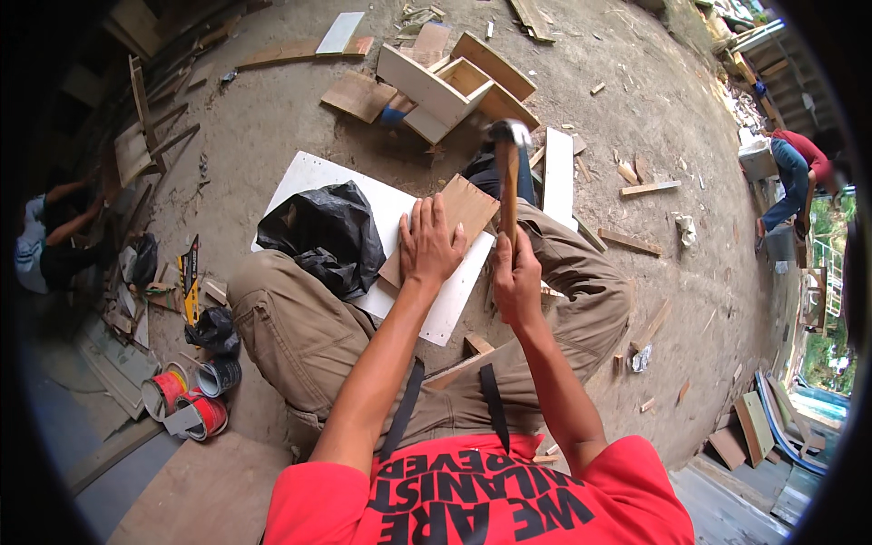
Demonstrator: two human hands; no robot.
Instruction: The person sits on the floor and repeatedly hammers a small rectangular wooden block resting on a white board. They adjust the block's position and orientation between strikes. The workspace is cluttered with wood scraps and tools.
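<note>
My left hand [431,243] lies flat with fingers stretched out on a small brown wooden board [466,204], pressing on it. That board rests on a larger white panel [307,174] across my folded legs. My right hand [520,274] is wrapped round the handle of a hammer [511,186]. The hammer stands nearly upright just right of the board, its head raised at the top and slightly blurred. On the white panel, left of my left hand, sits a crumpled black plastic bag [327,238]; what it holds is hidden.
A partly built wooden box [436,86] stands ahead of me. Wood offcuts [650,188] lie scattered on the dirt ground. Paint cans [207,413] and a yellow-handled saw [190,282] are at my left. One person [804,163] bends at far right; another [41,241] sits at far left.
</note>
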